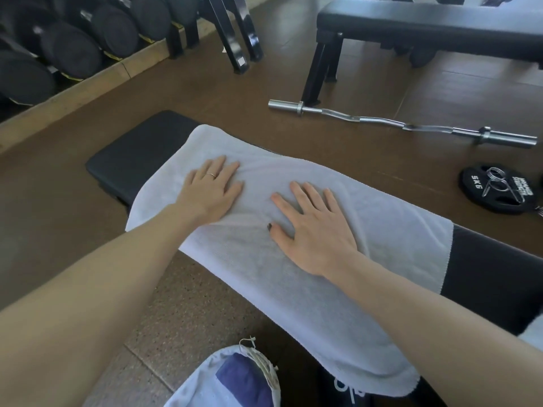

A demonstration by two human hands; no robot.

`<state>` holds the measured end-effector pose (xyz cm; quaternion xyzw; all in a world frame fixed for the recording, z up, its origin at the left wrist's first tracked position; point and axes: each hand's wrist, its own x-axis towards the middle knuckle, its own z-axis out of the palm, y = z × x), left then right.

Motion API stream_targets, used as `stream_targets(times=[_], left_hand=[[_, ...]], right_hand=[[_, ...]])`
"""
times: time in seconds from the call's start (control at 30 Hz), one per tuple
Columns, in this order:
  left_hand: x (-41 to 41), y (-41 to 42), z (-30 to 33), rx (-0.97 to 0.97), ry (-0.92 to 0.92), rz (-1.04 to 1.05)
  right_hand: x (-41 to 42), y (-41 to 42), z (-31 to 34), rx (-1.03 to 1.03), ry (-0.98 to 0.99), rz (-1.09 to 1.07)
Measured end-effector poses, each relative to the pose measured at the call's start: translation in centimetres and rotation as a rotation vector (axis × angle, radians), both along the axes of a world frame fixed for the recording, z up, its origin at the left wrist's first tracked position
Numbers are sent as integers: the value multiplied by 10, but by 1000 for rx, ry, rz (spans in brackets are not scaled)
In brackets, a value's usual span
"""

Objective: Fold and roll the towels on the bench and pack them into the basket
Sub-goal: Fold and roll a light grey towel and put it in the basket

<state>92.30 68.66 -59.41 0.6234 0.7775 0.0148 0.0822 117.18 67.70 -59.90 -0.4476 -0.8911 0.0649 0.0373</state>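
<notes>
A white towel (pixel 379 212) lies spread flat along the black padded bench (pixel 132 154), its near side hanging over the bench's front edge. My left hand (pixel 213 190) rests palm down on the towel's left part, fingers apart, a ring on one finger. My right hand (pixel 316 227) lies flat on the towel's middle, fingers spread. Neither hand grips the cloth. At the bottom centre a white cloth basket (pixel 202 380) with a purple item inside sits on the floor below the bench. Another white towel (pixel 533 333) shows at the right edge.
A curl bar (pixel 382 121) lies on the brown floor behind the bench. A 5 kg plate (pixel 493 190) with spring collars sits at right. A second bench (pixel 426 22) stands at the back right, and a dumbbell rack (pixel 67 45) at the back left.
</notes>
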Motion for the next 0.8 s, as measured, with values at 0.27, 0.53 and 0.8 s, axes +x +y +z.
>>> stream_targets(times=[0.27,0.53,0.8], left_hand=[[-45,-12,15,-94,-3,329],[-92,-39,40,-18,-105,728],[-97,-39,54,114,-121,411]], right_hand=[[1,2,2,-26,-25,21],[-1,2,2,-20,-29,12],[-1,1,1,-14,-34,-1]])
